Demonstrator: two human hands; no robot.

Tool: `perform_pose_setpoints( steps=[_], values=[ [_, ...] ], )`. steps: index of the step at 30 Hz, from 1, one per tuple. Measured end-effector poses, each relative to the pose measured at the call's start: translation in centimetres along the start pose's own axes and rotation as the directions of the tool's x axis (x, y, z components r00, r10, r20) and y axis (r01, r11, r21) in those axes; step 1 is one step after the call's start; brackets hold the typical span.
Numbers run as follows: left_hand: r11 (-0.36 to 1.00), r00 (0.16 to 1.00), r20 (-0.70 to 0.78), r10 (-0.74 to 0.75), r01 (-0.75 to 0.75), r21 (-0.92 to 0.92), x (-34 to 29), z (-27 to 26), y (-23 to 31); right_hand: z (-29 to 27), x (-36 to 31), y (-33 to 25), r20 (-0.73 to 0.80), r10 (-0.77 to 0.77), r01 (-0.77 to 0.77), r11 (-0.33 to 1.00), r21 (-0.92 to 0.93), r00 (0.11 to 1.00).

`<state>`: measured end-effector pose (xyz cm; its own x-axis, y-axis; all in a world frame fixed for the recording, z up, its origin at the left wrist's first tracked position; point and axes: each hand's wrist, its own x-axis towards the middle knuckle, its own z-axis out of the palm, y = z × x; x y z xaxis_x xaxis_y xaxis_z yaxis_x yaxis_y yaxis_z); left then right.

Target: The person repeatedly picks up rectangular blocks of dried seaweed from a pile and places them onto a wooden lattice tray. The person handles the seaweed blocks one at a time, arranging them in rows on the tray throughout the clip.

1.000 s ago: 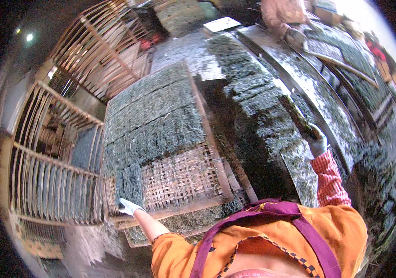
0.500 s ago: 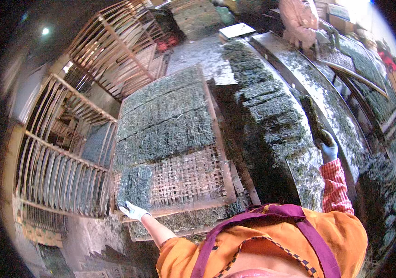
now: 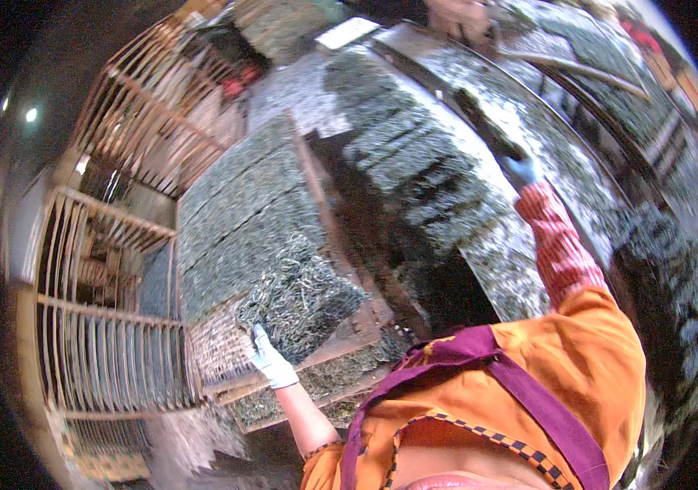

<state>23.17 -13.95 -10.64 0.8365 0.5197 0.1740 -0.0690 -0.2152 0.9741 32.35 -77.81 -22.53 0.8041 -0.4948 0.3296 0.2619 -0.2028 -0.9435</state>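
Observation:
My left hand (image 3: pixel 271 358), in a white glove, grips the lower edge of a loose mat of dark green shredded strands (image 3: pixel 304 298). The mat is lifted and tilted over the near end of a wooden-framed woven rack (image 3: pixel 222 343). Flat mats of the same stuff (image 3: pixel 243 204) cover the rack's far part. Out to the right, my right hand (image 3: pixel 522 170), in a pale blue glove, is closed round the near end of a long dark strip (image 3: pixel 484 122); blur hides what it is made of. This strip points away from me above a pale worktop (image 3: pixel 439 122).
Rows of dark green mats (image 3: pixel 414 155) lie along the worktop between the rack and my right arm. Slatted wooden racks (image 3: pixel 116 318) stand at the left. A white board (image 3: pixel 347 33) lies at the far end. Another person (image 3: pixel 457 18) is partly visible beyond.
My left hand has moved right, and a mat of green strands now hangs from it over the rack. My right hand has reached farther forward with the dark strip. The view has turned.

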Motion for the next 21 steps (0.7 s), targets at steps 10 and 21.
perform_pose_setpoints(
  steps=[10,21],
  values=[
    [0.944,0.764,0.596,0.245,-0.048,-0.326,-5.4,18.3,1.7,0.3,-3.5,-4.1,0.307,0.152,-0.234,0.94,0.25,0.94],
    [0.96,0.639,0.762,0.107,0.133,-0.246,-7.3,23.7,2.4,-2.7,-8.2,-7.1,0.339,0.386,-0.512,0.6,0.615,0.858]
  ],
)
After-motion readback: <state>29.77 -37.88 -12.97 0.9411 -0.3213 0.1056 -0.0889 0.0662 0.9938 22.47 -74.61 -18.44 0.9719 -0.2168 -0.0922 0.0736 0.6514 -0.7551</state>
